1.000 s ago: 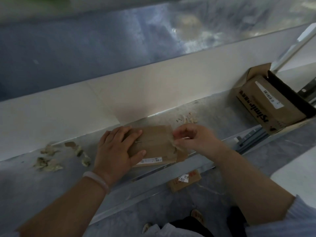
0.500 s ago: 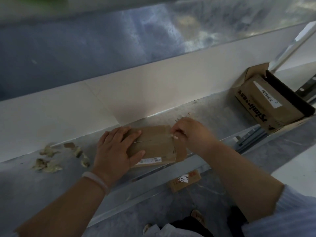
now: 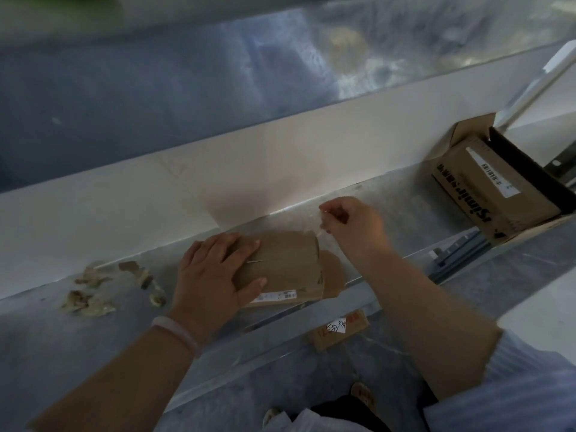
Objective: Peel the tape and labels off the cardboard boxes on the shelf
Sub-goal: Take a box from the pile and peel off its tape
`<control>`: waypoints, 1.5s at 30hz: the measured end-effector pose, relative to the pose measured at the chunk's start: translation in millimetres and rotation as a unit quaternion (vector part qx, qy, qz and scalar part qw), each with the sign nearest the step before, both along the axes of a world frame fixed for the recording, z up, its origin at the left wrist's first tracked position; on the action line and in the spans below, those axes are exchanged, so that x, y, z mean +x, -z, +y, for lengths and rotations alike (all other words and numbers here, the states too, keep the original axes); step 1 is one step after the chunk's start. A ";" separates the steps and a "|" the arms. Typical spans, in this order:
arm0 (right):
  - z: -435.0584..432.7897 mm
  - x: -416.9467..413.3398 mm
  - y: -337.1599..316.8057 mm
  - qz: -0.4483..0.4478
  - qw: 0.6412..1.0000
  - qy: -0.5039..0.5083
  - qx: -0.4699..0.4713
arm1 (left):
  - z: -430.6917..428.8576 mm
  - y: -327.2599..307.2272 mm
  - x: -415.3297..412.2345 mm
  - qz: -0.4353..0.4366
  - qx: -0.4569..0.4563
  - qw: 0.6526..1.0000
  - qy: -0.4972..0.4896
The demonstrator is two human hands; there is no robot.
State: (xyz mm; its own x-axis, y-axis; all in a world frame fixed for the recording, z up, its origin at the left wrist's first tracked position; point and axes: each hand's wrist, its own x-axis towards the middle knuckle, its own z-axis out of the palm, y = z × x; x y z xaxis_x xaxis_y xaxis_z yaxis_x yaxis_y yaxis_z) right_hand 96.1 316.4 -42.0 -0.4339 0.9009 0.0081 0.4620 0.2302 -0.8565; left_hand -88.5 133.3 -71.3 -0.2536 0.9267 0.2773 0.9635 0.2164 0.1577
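A small flattened cardboard box (image 3: 290, 266) lies on the grey shelf (image 3: 405, 219), with a white label (image 3: 276, 296) along its near edge. My left hand (image 3: 215, 272) presses flat on the box's left half. My right hand (image 3: 352, 226) is raised just past the box's far right corner, its fingers pinching a strip of clear tape (image 3: 321, 221) that stretches from the box's corner up to the fingertips.
Crumpled tape and label scraps (image 3: 90, 297) lie on the shelf to the left. A larger open cardboard box (image 3: 498, 194) with a barcode label stands at the right end. Below the shelf's front rail, another box (image 3: 339, 330) with a white tag rests on the floor.
My right hand has moved from the box's right edge up and to the right, drawing the clear tape strip off the corner. My left hand has stayed flat on the box.
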 end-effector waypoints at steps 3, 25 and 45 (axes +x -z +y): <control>-7.5 10.3 2.8 -0.001 0.992 -0.058 0.112 | 0.1 -0.9 -0.2 0.002 -0.002 1.000 0.001; 0.5 -15.2 20.0 -0.062 0.995 -0.011 -0.079 | -0.8 -2.7 0.1 -0.002 -0.024 1.000 -0.002; 10.0 -33.5 4.1 -0.043 0.998 0.002 -0.047 | -0.3 -2.5 -0.1 -0.009 -0.028 1.000 -0.004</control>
State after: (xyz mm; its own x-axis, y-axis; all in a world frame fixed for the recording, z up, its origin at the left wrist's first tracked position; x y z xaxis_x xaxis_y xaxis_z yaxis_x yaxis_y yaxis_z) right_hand 62.6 326.4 -46.0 -0.4252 0.8980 -0.1133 0.5352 0.1485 -0.8316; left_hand -88.7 133.0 -68.8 -0.2660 0.9383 0.2209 0.9588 0.2336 0.1619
